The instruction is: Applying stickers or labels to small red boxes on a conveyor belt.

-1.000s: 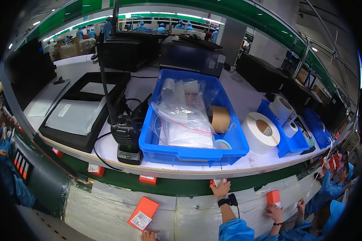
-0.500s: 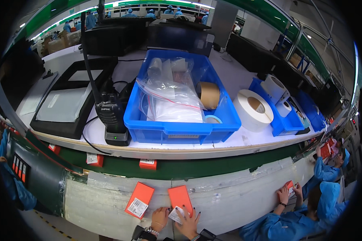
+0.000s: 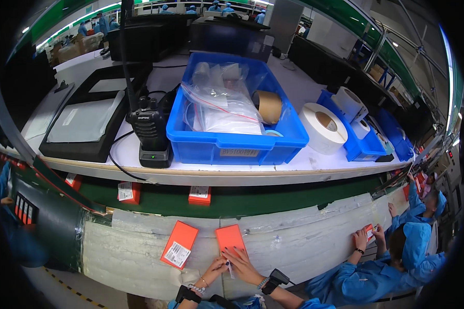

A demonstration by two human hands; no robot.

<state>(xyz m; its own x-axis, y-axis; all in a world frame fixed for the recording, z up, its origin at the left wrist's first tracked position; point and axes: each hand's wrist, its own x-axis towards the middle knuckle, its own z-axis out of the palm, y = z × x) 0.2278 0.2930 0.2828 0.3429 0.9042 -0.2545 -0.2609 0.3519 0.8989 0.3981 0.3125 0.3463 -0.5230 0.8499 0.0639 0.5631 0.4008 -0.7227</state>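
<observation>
An orange-red box [image 3: 230, 238] lies flat on the worn pale work surface in front of me. My right hand [image 3: 242, 265] rests over its near end, fingers stretched out. Beside it, my left hand [image 3: 218, 268] is closed in a pinch near the box's lower left corner. A small pale strip [image 3: 231, 271] shows between the two hands; which fingers hold it is hard to make out. Left of the hands lies a second orange-red box [image 3: 180, 244], tilted a little, with a white printed label on its lower part. Neither hand touches that one.
Beyond the work surface runs a green conveyor belt [image 3: 263, 200] carrying several labelled orange-red boxes [image 3: 199, 195]. The shelf above holds a blue bin [image 3: 237, 140] of bags and tape, a walkie-talkie [image 3: 150, 129] and a white label roll [image 3: 323, 129]. At right, a co-worker [image 3: 361, 278] handles another box.
My hands have come together at the near box, and the left fingers now pinch. The box's white label no longer shows. Belt boxes have shifted slightly right, and the whole view has tilted down.
</observation>
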